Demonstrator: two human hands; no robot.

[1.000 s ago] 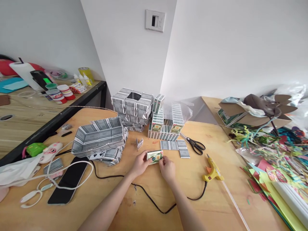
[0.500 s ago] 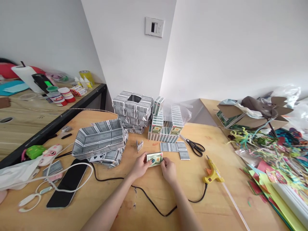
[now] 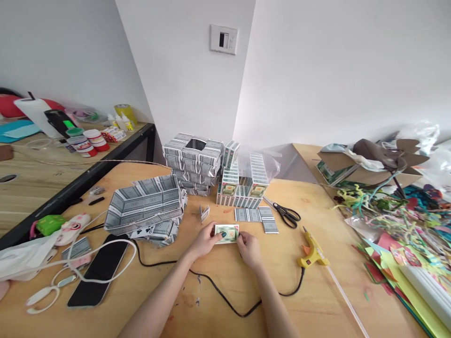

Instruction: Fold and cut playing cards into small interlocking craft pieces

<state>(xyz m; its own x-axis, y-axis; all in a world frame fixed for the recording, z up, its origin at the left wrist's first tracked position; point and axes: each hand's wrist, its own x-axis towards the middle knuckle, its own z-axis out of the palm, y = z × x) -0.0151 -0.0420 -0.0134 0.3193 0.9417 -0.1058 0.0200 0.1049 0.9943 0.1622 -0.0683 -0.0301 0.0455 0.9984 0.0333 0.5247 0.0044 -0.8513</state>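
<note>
A small green and white card box (image 3: 227,234) lies between my hands near the middle of the table. My left hand (image 3: 205,240) grips its left end, thumb on the front face. The closed fingers of my right hand (image 3: 248,248) pinch at its right end. Behind the box, a small folded card piece (image 3: 204,213) stands upright, and patterned grey cards (image 3: 268,220) lie flat to the right. Further back are stacked green card boxes (image 3: 239,191) and a stack of containers covered in grey cards (image 3: 193,157). An open card-covered tray (image 3: 144,204) sits at the left.
Black scissors (image 3: 287,215) and a yellow glue gun (image 3: 313,253) lie to the right, its black cable (image 3: 225,299) crossing beneath my forearms. A phone (image 3: 99,272) and white cord are at the left. Coloured paper (image 3: 405,286) and craft scraps fill the right side.
The card box's front face is turned more fully toward the camera. My right hand has shifted very slightly to the right, still at the box's end.
</note>
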